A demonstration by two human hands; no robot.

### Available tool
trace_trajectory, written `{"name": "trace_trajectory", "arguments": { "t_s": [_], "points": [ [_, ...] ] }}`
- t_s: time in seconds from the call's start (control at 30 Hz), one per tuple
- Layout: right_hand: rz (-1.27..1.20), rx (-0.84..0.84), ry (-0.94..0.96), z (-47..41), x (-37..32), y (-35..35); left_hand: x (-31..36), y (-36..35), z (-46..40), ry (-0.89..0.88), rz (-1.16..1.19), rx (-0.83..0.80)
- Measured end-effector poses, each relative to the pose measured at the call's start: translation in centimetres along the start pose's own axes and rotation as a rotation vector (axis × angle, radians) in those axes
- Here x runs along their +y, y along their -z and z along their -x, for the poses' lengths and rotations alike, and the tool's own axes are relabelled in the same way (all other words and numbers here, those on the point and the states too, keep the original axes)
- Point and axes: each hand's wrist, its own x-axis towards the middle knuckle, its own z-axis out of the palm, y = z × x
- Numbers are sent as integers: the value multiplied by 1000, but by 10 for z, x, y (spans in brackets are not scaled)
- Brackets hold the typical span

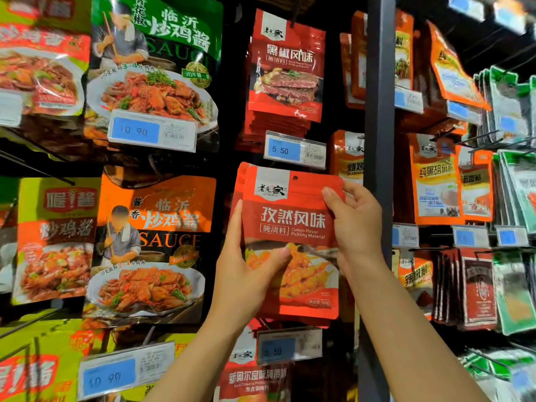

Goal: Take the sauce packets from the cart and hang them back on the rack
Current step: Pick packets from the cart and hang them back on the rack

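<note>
Both hands hold a red cumin-flavour sauce packet (290, 242) up in front of the rack (380, 111), between the black-pepper packets (285, 68) above and a blurred price tag (290, 348) below. The left hand (246, 274) grips its lower left edge, thumb across the front and fingers up the side; the right hand (355, 219) pinches the upper right corner, so each grip is closed on the packet. More red edges show behind it at the left, apparently packets of the same kind, though whether they are held or already hanging I cannot tell.

The step in hand seems to be hanging. The hang hole (295, 178) near the top edge is uncovered (good, since it must meet the hook). The hook itself is hidden behind the packet, so the person should probably keep the top edge flat and the packet level, steer with the right hand, steady with the left, and let go only once the hole has caught.
</note>
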Motion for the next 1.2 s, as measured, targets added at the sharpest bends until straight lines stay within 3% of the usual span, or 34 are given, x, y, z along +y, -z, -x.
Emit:
{"name": "trace_trajectory", "arguments": {
  "t_s": [0.37, 0.6, 0.87, 1.2],
  "points": [
    [74, -140, 54, -8, 11, 2, -7, -1, -4, 13, -39, 15],
    [-50, -95, -25, -21, 20, -7, -6, 0, -15, -11, -117, 56],
    [-30, -47, -77, -44, 24, -15, -6, 0, -34, 2, -182, 68],
    [2, -47, -8, -46, 30, -16, -16, -2, -29, 53, -112, 85]
  ]
}}
